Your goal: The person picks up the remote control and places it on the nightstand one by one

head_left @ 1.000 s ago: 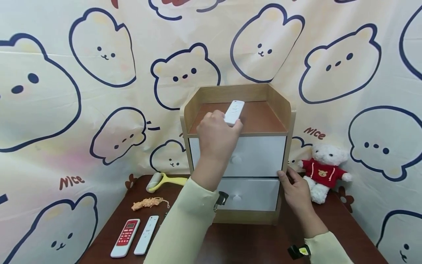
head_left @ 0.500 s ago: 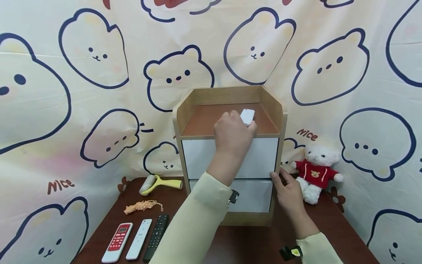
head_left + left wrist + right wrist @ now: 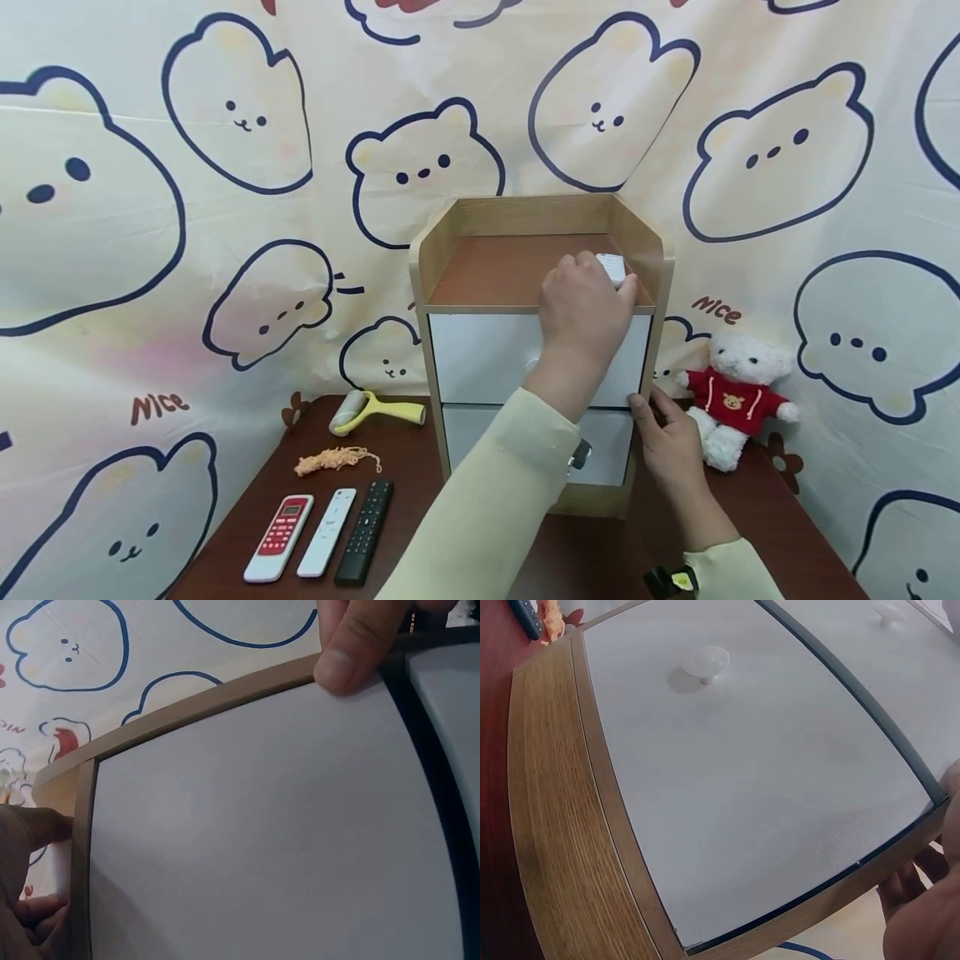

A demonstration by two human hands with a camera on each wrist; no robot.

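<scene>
My left hand [image 3: 585,321] holds a white remote control [image 3: 611,268] over the right end of the top shelf of a small drawer cabinet [image 3: 542,215]. Only the remote's upper end shows in the head view; whether it touches the shelf I cannot tell. In the left wrist view the left hand [image 3: 22,874] sits beyond the cabinet's upper edge. My right hand [image 3: 675,450] grips the cabinet's right side edge, thumb at the front and fingers around the side. The right wrist view shows this hand [image 3: 922,907] beside the white drawer fronts [image 3: 742,765], which have round white knobs.
On the brown table's left lie a red-and-white remote [image 3: 279,537], a white remote [image 3: 327,533], a black remote [image 3: 365,533], an orange yarn bundle [image 3: 337,459] and a yellow-handled lint roller [image 3: 378,412]. A white teddy bear in a red hoodie [image 3: 738,396] sits right of the cabinet.
My left hand has moved right over the shelf with the white remote, less of which shows now. The black remote on the table has come into view. My right hand has kept its place.
</scene>
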